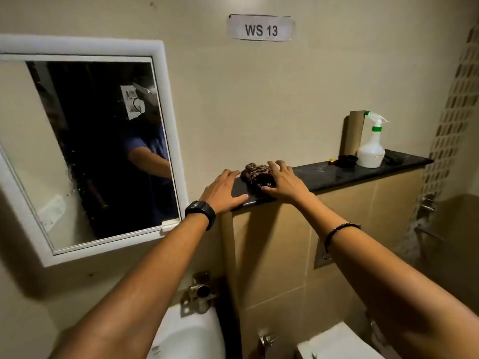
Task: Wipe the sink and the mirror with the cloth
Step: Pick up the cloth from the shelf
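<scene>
A crumpled checked cloth (255, 172) lies on the left end of a dark stone shelf (363, 168). My right hand (282, 181) rests over the cloth's right side with fingers spread and its thumb at the cloth's front edge. My left hand (224, 191) lies flat on the shelf's left corner, just left of the cloth. The white-framed mirror (85, 151) hangs on the wall to the left, with spots on its glass. Part of the white sink (189, 338) shows at the bottom, under my left forearm.
A white spray bottle (371, 149) with a green collar stands far right on the shelf, beside a cardboard tube (353, 133) and a small black dish (346, 159). A tap (201, 291) sits above the sink. A white toilet cistern (337, 343) is at lower right.
</scene>
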